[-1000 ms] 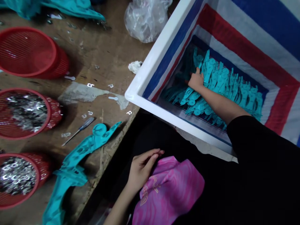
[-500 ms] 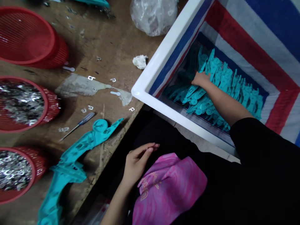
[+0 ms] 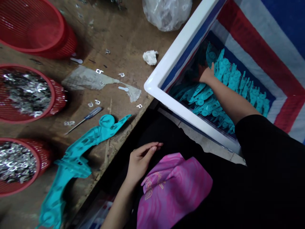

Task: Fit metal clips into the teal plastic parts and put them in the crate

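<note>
My right hand (image 3: 206, 74) reaches down into a lined white bin (image 3: 190, 109), over the far left part of a row of turquoise plastic parts (image 3: 230, 74). Its thumb stands apart from the fingers, which stretch into shadow; I see nothing held in them. Above my lap, my left hand (image 3: 143, 158) is closed in a pinch, thumb against fingertips. Anything between those tips is too small to make out. On the wooden table lies one long turquoise plastic part (image 3: 82, 144), with a round disc near its upper end.
Red baskets (image 3: 63, 35) line the table's left side, two with small metal clips (image 3: 17, 162). A screwdriver (image 3: 89, 115), loose clips and a white crumpled lump (image 3: 150, 57) lie about. A clear plastic bag (image 3: 168, 14) sits by the bin. Pink cloth (image 3: 176, 187) covers my lap.
The view has shifted, so the table things sit further right and higher. My right hand has moved slightly deeper among the parts, its thumb now lifted. My left hand keeps its pinch.
</note>
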`<move>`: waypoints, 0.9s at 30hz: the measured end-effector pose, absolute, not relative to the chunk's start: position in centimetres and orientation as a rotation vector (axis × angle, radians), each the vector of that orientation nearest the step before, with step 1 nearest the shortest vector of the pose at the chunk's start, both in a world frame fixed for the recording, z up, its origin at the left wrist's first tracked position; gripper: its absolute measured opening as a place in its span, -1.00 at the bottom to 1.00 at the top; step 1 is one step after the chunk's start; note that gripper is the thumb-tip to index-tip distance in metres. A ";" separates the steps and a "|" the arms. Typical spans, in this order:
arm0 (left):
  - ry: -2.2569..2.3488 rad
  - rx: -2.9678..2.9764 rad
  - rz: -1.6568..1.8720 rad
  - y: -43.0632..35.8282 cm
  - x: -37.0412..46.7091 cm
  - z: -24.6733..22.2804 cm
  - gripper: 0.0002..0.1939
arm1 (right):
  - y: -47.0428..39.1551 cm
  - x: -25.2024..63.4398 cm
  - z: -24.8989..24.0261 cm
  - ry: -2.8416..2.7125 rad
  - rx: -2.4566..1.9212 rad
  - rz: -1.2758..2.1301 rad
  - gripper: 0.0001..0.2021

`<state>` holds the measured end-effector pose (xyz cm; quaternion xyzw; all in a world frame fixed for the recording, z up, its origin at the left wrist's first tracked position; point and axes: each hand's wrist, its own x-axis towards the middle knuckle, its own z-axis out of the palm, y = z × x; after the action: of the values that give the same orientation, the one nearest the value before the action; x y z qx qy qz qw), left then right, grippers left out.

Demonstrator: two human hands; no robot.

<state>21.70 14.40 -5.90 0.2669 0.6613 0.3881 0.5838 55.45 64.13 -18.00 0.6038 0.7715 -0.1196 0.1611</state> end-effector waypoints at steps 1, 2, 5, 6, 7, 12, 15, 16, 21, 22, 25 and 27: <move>1.540 0.622 0.905 14.4 21.7 -5.9 -0.47 | 64.3 55.3 -18.2 2.189 1.701 -0.353 -0.31; 1.539 0.624 0.904 14.4 21.8 -5.9 -0.47 | 64.4 55.1 -18.4 2.171 1.699 -0.353 -0.36; 1.545 0.609 0.913 14.2 21.8 -6.0 -0.48 | 64.3 54.5 -18.9 2.145 1.717 -0.299 -0.42; 1.550 0.590 0.920 14.1 21.8 -6.1 -0.48 | 64.2 54.4 -19.1 2.143 1.720 -0.281 -0.43; 1.553 0.570 0.928 13.9 21.8 -6.3 -0.48 | 64.1 54.2 -19.1 2.143 1.720 -0.266 -0.44; 1.539 0.501 0.947 13.6 21.9 -7.0 -0.46 | 64.4 53.7 -19.5 2.150 1.695 -0.225 -0.41; 1.531 0.506 0.946 13.8 21.9 -7.0 -0.46 | 64.6 53.3 -20.0 2.146 1.680 -0.226 -0.45; 1.533 0.510 0.945 13.9 21.9 -6.9 -0.45 | 64.6 53.2 -20.3 2.136 1.680 -0.223 -0.50; 1.557 0.526 0.946 14.3 21.7 -6.7 -0.41 | 65.2 52.5 -21.7 2.064 1.704 -0.178 -0.64; 1.560 0.530 0.939 14.4 21.7 -6.7 -0.40 | 65.4 52.4 -21.8 2.063 1.703 -0.176 -0.67; 1.561 0.538 0.929 14.3 21.8 -6.8 -0.40 | 65.7 52.2 -22.1 2.060 1.709 -0.177 -0.70; 1.559 0.533 0.937 14.1 21.8 -7.0 -0.40 | 65.7 52.2 -22.1 2.051 1.715 -0.176 -0.69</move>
<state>21.78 14.11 -6.98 0.2282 0.6678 0.4016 0.5837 52.18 65.71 -22.10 0.6231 0.7452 -0.0638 0.2289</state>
